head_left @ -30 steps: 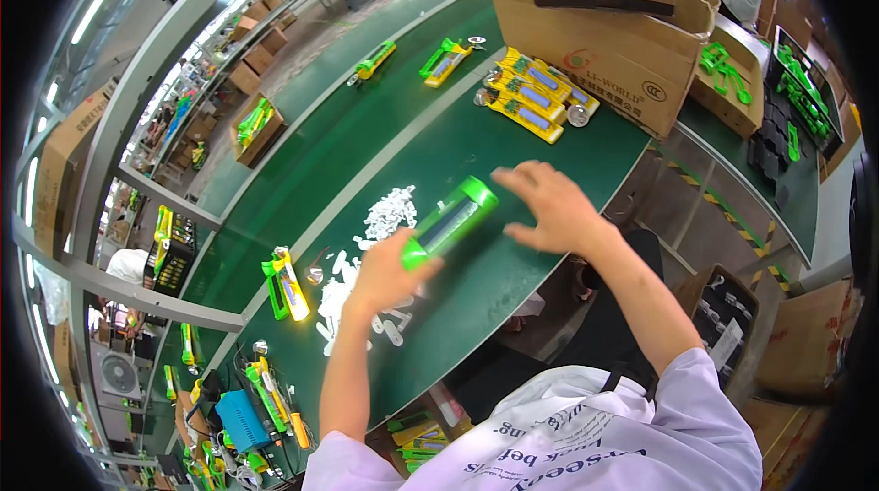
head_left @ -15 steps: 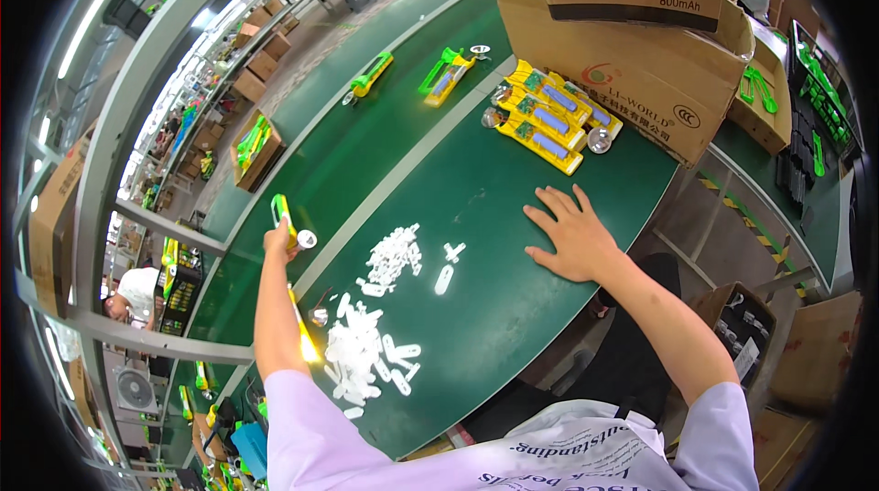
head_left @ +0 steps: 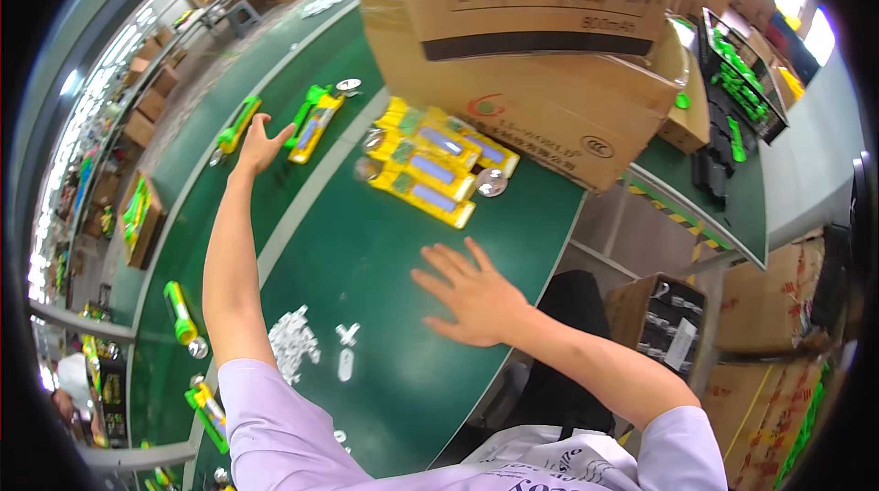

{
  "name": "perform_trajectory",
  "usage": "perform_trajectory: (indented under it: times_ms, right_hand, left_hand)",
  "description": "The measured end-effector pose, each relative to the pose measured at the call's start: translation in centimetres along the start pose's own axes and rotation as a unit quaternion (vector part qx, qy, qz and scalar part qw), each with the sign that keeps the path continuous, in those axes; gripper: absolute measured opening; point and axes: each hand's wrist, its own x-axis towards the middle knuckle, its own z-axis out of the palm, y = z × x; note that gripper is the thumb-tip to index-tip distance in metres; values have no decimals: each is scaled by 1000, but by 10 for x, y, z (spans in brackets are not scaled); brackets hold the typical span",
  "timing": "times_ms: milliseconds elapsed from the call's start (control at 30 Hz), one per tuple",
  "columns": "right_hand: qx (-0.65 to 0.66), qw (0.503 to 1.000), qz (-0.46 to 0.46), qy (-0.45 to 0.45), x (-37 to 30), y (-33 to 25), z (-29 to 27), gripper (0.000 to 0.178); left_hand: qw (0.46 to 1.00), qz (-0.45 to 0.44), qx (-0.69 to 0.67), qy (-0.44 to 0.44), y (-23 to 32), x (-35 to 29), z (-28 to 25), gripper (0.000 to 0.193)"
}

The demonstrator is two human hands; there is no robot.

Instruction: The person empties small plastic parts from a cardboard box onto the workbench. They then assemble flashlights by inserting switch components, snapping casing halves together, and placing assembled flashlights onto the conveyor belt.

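My left hand [head_left: 261, 148] reaches far out over the green belt with thumb and fingers apart, holding nothing. Just right of its fingers lies an opened yellow-and-green flashlight [head_left: 313, 128] with a blue battery inside and a round reflector. Close by on the left is a closed-looking flashlight [head_left: 240, 125]. My right hand [head_left: 476, 299] is spread, palm down, at the green tabletop [head_left: 394, 404]. Beyond it sit several yellow flashlight halves [head_left: 426, 166] with blue batteries and silver reflectors. Left of it are small white plastic parts [head_left: 293, 343] and a white oblong piece [head_left: 345, 365].
A large cardboard box [head_left: 513, 97] stands at the back, with an open carton [head_left: 540, 15] on top. Another flashlight [head_left: 181, 315] and an opened one [head_left: 209, 416] lie on the belt at left. A box of dark parts [head_left: 664, 322] is at lower right.
My left hand has let go of a flashlight, now lying on the belt, and moved farther out to the opened one. The view has shifted; my right hand stays spread at the table.
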Motion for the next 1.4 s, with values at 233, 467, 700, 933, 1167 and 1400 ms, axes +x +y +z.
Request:
perform_trajectory:
  times_ms: [233,467,700,933,1167,1400]
  right_hand:
    - [13,1000,5,2,1,2,-3,64]
    - [5,1000,2,9,-3,10,0,65]
    - [2,1000,-5,26,-8,4,1,65]
    - [7,1000,2,11,-18,-2,1,64]
    - [748,634,154,118,13,-85,45,51]
    - [856,493,143,51,17,-73,41,35]
  left_hand:
    - [984,-87,90,-125,55,45,45,76]
    - [980,-135,7,-145,43,26,30,42]
    - [988,-111,20,-107,53,-22,-51,40]
    - [989,-66,12,-130,139,-156,-72,44]
    - [982,-152,-35,-104,201,-318,-32,51]
    - [924,-205,-323,-8,224,-363,-42,42]
